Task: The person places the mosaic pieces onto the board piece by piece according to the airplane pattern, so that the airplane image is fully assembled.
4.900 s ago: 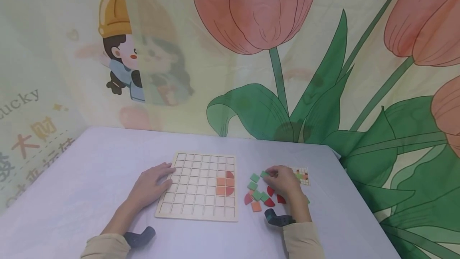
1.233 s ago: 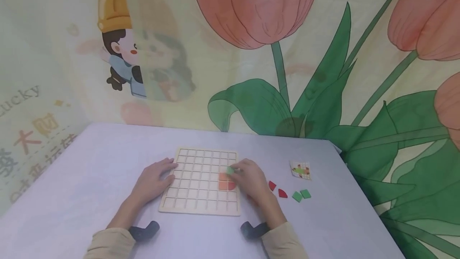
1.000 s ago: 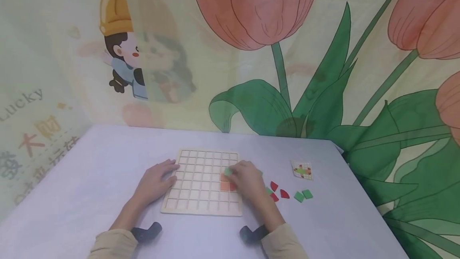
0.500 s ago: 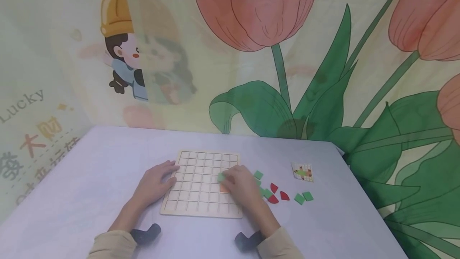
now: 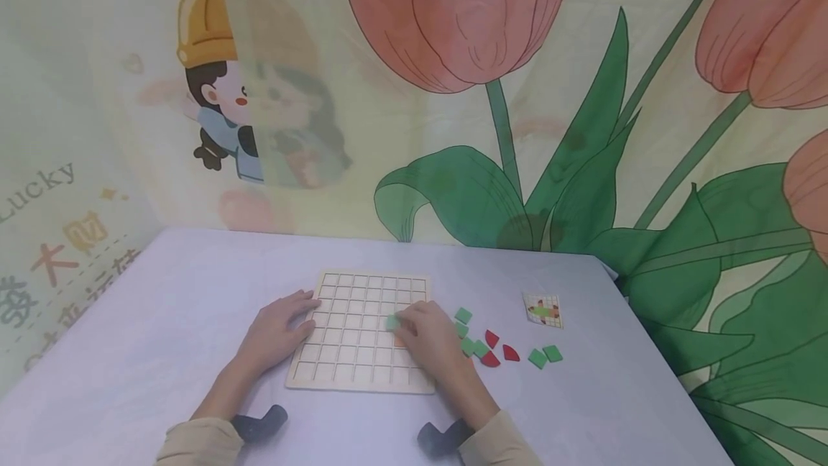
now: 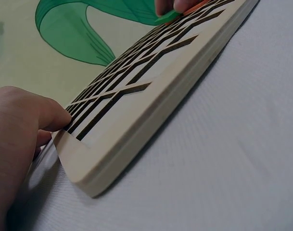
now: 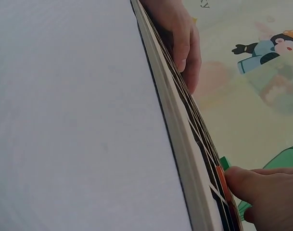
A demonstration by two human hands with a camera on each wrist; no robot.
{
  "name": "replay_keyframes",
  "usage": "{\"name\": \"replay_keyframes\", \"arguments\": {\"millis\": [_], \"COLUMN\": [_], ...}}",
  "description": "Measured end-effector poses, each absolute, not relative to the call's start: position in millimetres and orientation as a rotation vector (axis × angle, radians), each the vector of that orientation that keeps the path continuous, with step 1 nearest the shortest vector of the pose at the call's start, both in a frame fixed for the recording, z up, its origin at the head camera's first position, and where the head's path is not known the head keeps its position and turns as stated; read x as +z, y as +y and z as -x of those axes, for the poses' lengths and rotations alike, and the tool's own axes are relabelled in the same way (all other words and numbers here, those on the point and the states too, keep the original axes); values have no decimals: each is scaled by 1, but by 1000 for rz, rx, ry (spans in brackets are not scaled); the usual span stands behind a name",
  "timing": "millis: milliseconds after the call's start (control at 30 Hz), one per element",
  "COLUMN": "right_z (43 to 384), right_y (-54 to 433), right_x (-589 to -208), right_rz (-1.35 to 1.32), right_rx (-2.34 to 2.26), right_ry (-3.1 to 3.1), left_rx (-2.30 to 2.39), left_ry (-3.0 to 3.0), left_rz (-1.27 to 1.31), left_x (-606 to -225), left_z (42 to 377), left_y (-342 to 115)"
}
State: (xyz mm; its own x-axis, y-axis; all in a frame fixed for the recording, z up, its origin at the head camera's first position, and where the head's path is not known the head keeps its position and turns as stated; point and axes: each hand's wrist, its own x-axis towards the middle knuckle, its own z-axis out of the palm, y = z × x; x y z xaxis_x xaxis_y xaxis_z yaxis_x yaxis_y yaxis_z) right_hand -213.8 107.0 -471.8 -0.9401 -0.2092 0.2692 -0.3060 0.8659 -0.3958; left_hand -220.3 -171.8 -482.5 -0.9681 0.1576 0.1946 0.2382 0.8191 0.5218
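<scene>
A wooden grid board (image 5: 349, 354) lies on the white table. My left hand (image 5: 274, 329) rests at its left edge, thumb and fingertips touching the rim with relaxed fingers. Over the right part of the grid, my right hand (image 5: 432, 342) pinches a green square tile (image 5: 392, 322) between thumb and fingers. Just beside that tile, an orange square tile (image 5: 398, 342) sits in the grid, partly covered by the hand. The right wrist view shows the green tile (image 7: 224, 162) at the fingertips, close by an orange tile (image 7: 222, 182). Other pieces on the board are hidden under my right hand.
Right of the board lie several loose green square tiles (image 5: 463, 316) and red quarter-round pieces (image 5: 511, 353). Two more green tiles (image 5: 545, 356) lie farther right. Behind them is a small printed pattern card (image 5: 543, 310). A printed curtain (image 5: 310, 214) hangs behind the table.
My right hand took a green tile from the loose pieces, carried it to the board's right side, then shifted it left across the grid. My left hand stays at the board's edge.
</scene>
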Motion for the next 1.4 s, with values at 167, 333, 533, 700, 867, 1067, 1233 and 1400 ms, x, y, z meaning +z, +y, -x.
{"name": "replay_keyframes", "arguments": {"millis": [167, 333, 533, 700, 867, 1067, 1233, 1400], "right_z": [213, 212, 212, 210, 210, 210, 212, 214], "right_y": [107, 107, 107, 107, 107, 105, 103, 104], "right_x": [-475, -477, -478, -478, -480, -480, -480, -482], "right_rz": [-425, -425, -441, -458, -460, -474, -467, -493], "right_rx": [663, 662, 651, 654, 676, 673, 640, 631], "right_ry": [-2809, -2799, -2782, -2774, -2765, -2736, -2721, -2701], "left_rx": [-862, -864, -856, -854, -851, -839, -847, -842], "left_ry": [-2856, -2848, -2844, -2835, -2835, -2849, -2849, -2846], "left_rz": [316, 322, 327, 349, 359, 337, 339, 340], "left_x": [-486, -486, -486, -486, -485, -483, -482, -483], "left_z": [220, 219, 219, 218, 218, 218, 219, 220], "left_y": [-172, -172, -171, -171, -171, -172, -172, -172]}}
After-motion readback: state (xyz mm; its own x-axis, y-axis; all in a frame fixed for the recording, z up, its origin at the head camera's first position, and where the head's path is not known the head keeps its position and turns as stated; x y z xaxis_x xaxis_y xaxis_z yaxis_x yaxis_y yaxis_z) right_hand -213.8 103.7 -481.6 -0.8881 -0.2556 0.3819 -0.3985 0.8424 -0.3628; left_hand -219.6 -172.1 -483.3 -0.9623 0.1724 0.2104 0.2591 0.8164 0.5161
